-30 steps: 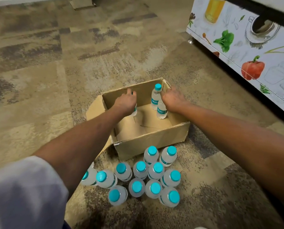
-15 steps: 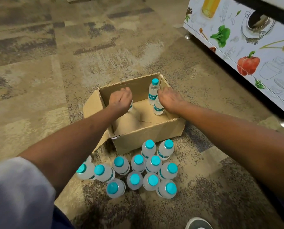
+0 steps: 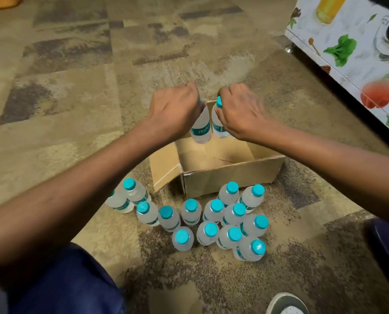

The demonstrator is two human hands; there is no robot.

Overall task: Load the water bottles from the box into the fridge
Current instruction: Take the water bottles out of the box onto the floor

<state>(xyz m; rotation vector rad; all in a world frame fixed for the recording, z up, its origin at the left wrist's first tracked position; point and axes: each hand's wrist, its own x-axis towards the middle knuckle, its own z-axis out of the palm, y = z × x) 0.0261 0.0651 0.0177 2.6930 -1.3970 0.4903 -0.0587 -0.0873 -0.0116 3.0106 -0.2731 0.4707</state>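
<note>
**Change since the earlier frame:** both hands, which had been low inside the box [image 3: 234,175], had risen above its far rim, each carrying a bottle. The view had also moved closer and tilted further down.

**Item 1, left hand [image 3: 175,107]:** grip clamped round the neck of the left bottle [image 3: 201,130], cap hidden under the fingers. The bottle hung nearly upright over the box's far edge.

**Item 2, right hand [image 3: 241,112]:** grip clamped on the upper part of the right bottle [image 3: 217,126], teal cap showing above the thumb. The two bottles hung just beside each other, possibly touching.

**Item 3, box:** brown cardboard on the carpet [image 3: 76,109], one flap splayed left. The visible bottom was bare, and the far corner was hidden behind the hands.

**Item 4, floor bottles [image 3: 211,230]:** a close-packed cluster standing upright on the carpet, just in front of the box.

**Item 5, printed cabinet [image 3: 347,64]:** at the right, well apart from the box; probably the fridge, with no open door in view.

**Risks, as judged:**
- A neck hold leaves each bottle free to swing, so one could knock the other or slip.
- A low carry toward the person could clip the crowded cluster and topple several bottles.

**Appearance:** small, clear plastic and full, with teal caps and a teal label band. Likely light, smooth and slightly yielding.
</note>
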